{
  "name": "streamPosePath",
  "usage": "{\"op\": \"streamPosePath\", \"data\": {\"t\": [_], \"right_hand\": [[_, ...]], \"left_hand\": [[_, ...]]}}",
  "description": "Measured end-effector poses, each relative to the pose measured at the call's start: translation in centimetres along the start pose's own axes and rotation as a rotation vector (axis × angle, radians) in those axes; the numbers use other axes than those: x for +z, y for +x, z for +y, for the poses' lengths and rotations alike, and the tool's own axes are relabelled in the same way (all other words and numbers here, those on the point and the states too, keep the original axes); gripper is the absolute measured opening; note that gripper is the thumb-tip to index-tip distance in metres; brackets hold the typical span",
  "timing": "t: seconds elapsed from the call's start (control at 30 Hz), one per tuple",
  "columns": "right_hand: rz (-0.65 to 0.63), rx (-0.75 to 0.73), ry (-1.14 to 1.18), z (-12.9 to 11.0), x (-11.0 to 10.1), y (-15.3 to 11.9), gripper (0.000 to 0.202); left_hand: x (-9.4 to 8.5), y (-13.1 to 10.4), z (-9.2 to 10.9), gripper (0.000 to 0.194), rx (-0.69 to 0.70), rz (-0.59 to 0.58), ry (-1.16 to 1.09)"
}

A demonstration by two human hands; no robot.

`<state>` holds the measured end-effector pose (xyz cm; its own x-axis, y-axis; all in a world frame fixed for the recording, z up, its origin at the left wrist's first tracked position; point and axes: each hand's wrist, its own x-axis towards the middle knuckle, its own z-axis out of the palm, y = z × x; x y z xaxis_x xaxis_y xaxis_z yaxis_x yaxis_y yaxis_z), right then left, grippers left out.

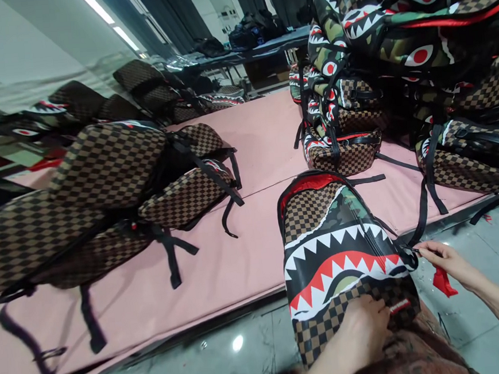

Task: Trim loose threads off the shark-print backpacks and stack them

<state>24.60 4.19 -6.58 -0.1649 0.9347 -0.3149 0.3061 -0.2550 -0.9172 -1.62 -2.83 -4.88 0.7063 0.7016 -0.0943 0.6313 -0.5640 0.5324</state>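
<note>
We've got the backpack (345, 254) across our lap (418, 349), top end over the edge of the bench (254, 247). Our right grip (443, 258) is pinching a slim dark bit (411, 248) at its side — can't tell exactly what. Our left grip (366, 322) sits on the front by the red label (399, 306); no telling if it's clenched on anything. We'd brace firmly there and work the right side gently — no yanking.

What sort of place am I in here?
Likely a bag workshop: checkered backpacks heaped on a pink-covered table, shark-mouth backpacks stacked high, and dark bags on a far table.
</note>
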Motion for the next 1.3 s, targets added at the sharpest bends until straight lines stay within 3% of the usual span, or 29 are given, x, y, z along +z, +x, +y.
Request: {"op": "streamPosePath", "data": {"t": [0.07, 0.13, 0.23, 0.33, 0.47, 0.57, 0.67, 0.8, 0.97, 1.17, 1.3], "right_hand": [[0.044, -0.022, 0.051, -0.1, 0.8, 1.3, 0.050], [0.090, -0.106, -0.015, -0.5, 1.8, 3.2, 0.049], [0.170, -0.272, -0.222, -1.7, 3.4, 6.6, 0.042], [0.267, -0.349, -0.363, -3.3, 4.7, 10.1, 0.029], [0.354, -0.408, -0.591, -5.4, 6.2, 13.7, 0.016], [0.365, -0.416, -0.751, -6.6, 7.4, 15.3, 0.013], [0.368, -0.397, -0.883, -7.3, 8.4, 16.4, 0.013], [0.337, -0.371, -1.010, -8.1, 9.4, 17.8, 0.012], [0.299, -0.382, -1.061, -9.0, 10.3, 18.8, 0.013], [0.312, -0.400, -0.908, -8.6, 10.5, 19.4, 0.012], [0.348, -0.395, -0.685, -7.2, 8.7, 19.0, 0.013]], "left_hand": [[-1.4, 1.2, -1.8, 0.012, 0.007, -0.051, -0.077], [-3.5, 3.6, -4.7, 0.008, -0.055, -0.025, -0.193], [-6.9, 8.3, -10.2, 0.016, -0.256, 0.200, -0.184], [-9.0, 12.3, -15.1, 0.030, -0.368, 0.411, -0.106], [-9.2, 15.1, -19.0, 0.043, -0.313, 0.499, -0.069], [-8.2, 15.8, -20.9, 0.028, -0.279, 0.498, -0.076], [-7.2, 15.9, -22.2, 0.008, -0.280, 0.504, -0.088], [-6.5, 15.8, -23.0, 0.016, -0.292, 0.516, -0.100], [-6.8, 15.7, -22.6, 0.017, -0.303, 0.528, -0.126], [-7.8, 15.2, -21.1, 0.012, -0.329, 0.558, -0.164], [-10.0, 14.1, -19.9, 0.016, -0.385, 0.637, -0.189]]}}
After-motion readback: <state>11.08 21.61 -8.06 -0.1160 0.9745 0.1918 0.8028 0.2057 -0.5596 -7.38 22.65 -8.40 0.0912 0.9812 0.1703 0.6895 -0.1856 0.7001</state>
